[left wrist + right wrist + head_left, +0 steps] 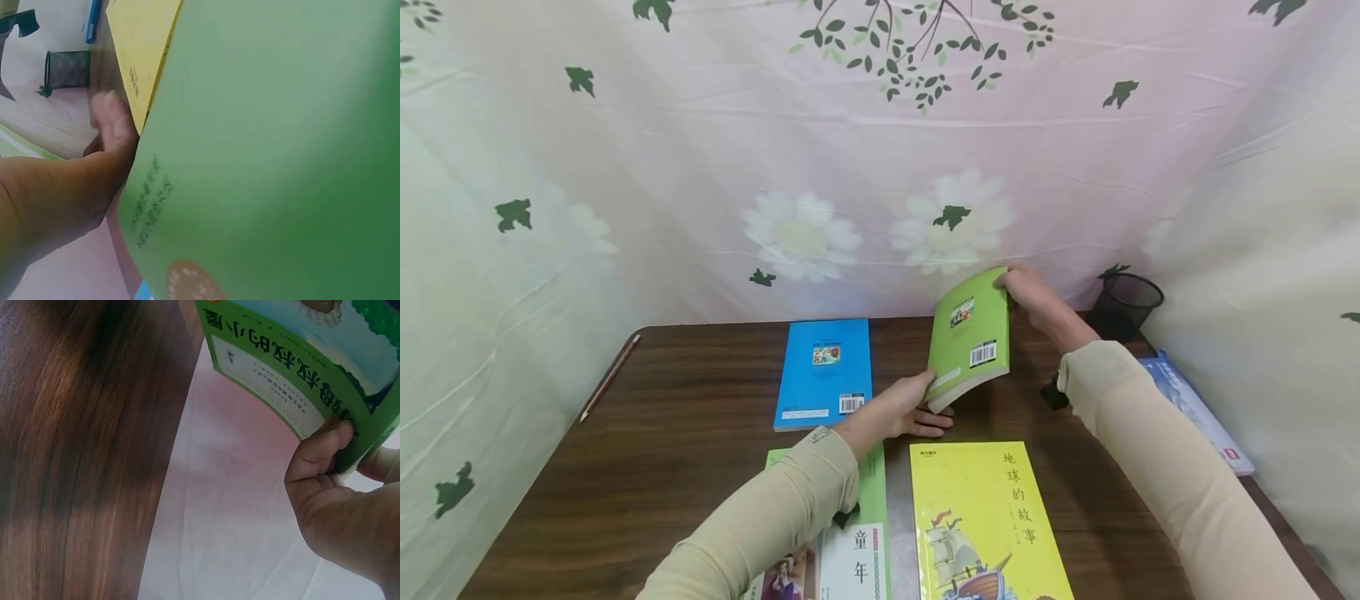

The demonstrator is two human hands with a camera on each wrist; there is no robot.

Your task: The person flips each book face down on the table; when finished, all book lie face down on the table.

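Observation:
A green paperback is raised and tilted above the back of the table, its back cover with barcode facing the head camera. My right hand grips its upper right edge; the right wrist view shows the thumb and fingers pinching the illustrated front cover near the spine. At the lower left corner my left hand holds the book with the thumb against it, other fingers stretched out below. Under the left forearm lies a green-and-white book, partly hidden. Beside it lies a yellow book with a ship.
A blue book lies flat at the back, left of the raised one. At the right edge are another blue-and-white book and a black mesh pen holder. A pencil lies along the left edge. Printed cloth hangs behind the table.

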